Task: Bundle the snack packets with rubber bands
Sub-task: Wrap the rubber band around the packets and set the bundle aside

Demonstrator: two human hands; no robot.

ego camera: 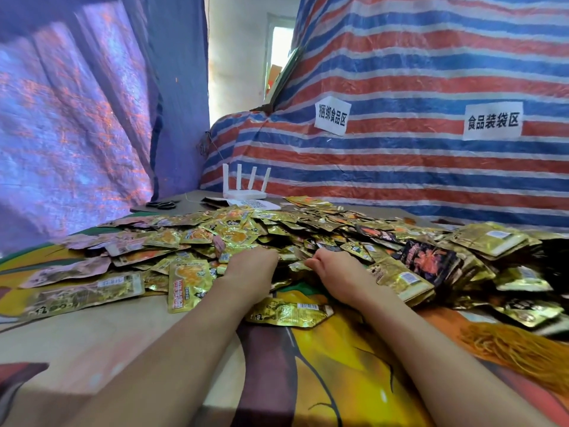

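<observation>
Heaped snack packets (234,232) cover the patterned surface (92,349). The left hand (252,268) reaches into the heap's near edge with its fingers buried, so its grip cannot be told. The right hand (335,271), just beside it, has its grip curled on 1 packet (301,253). The rubber bands (520,349) lie piled at right, well apart from both hands.

Bright daylight enters through the far window (281,49); gold packets (234,232) glare, edges bend and blur.

Shiny gold foil snack packets (234,232) lie heaped flat across the counter (123,334). A loose pile of orange-yellow rubber bands (517,349) sits at the right.
</observation>
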